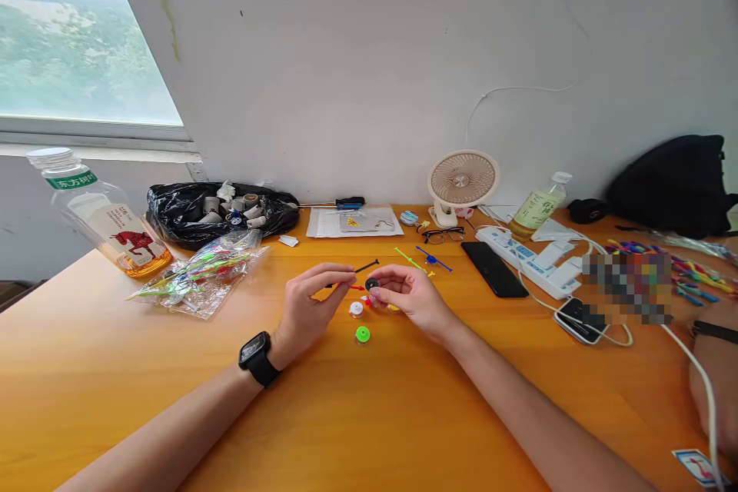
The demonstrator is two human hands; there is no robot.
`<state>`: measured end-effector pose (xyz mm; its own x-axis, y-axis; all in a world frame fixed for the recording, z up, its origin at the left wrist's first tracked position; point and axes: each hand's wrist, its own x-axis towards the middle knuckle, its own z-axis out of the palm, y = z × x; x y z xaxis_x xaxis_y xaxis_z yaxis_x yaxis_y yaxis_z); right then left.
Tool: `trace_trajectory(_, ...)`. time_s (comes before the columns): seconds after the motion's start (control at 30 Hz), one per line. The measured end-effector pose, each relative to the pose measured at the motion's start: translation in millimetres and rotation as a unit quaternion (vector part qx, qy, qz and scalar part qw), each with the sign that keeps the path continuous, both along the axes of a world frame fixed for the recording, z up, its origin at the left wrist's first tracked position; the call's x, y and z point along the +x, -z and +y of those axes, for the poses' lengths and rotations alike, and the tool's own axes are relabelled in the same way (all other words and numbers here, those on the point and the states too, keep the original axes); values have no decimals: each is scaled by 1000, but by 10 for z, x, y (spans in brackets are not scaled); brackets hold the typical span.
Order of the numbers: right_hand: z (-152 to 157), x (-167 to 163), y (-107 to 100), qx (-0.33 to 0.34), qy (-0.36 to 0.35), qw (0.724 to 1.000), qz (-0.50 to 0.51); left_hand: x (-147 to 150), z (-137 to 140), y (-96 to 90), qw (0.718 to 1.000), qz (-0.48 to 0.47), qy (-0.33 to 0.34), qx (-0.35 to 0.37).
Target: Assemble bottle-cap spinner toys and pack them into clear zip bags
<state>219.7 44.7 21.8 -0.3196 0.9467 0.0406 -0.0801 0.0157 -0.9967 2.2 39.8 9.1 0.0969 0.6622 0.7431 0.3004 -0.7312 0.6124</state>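
Observation:
Between the fingers of my left hand (320, 300) is a thin black plastic stick (367, 266), its tip pointing up and right. My right hand (412, 296) pinches a small round black plastic piece (372, 285) close beside it; stick and round piece look apart. On the table just below the hands sit a white round piece (356, 310) and a green round piece (363, 334). Red bits (367, 300) show partly between the hands. A yellow piece is mostly hidden by my right hand. Beyond it lie a light-green stick (408, 257) and a blue stick (434, 259).
A plastic bag of colourful parts (201, 273), a tilted-looking drink bottle (109, 215) and a black bag (222, 211) are at left. A fan (463, 181), glasses (443, 234), black phone (494, 269) and power strip (527, 257) stand right. Another person's arm (715, 361) rests at far right.

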Motion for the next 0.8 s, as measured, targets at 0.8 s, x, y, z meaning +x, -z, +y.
trace_trajectory(0.8, -139, -153, 5, -36, 20, 998, 47, 79, -119, -7, 996, 68, 56, 0)
